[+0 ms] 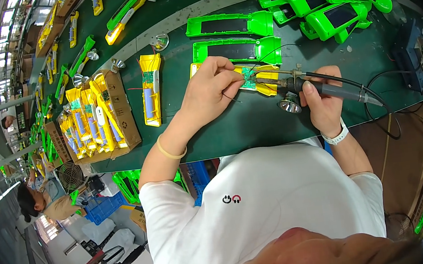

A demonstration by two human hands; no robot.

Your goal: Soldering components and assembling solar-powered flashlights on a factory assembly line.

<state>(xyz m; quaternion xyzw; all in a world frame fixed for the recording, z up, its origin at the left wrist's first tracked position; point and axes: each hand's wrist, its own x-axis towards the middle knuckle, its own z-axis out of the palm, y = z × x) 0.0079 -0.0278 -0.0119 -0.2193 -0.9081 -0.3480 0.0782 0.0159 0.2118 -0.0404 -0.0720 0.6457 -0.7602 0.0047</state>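
My right hand (325, 101) is wrapped round a black soldering iron (338, 91), with a thin metal feed tube clamped along it. The iron's tip reaches a green circuit board (248, 79) in a yellow plastic housing (268, 88). At that board, my left hand (212, 91) pinches a thin dark wire, its end hidden by the fingertips. A round silver reflector (289, 103) sits below the iron. Just beyond the housing lie two bright green shells with dark panels, a nearer shell (264, 47) and a farther shell (260, 22).
Left of my hand lies another yellow housing (152, 105) with a battery and board. A cardboard box (123, 111) holds several more. Green shells (337, 13) are piled at the far right, near a dark blue soldering station (409, 57). A black cable hangs at right. Another person (45, 197) sits far left.
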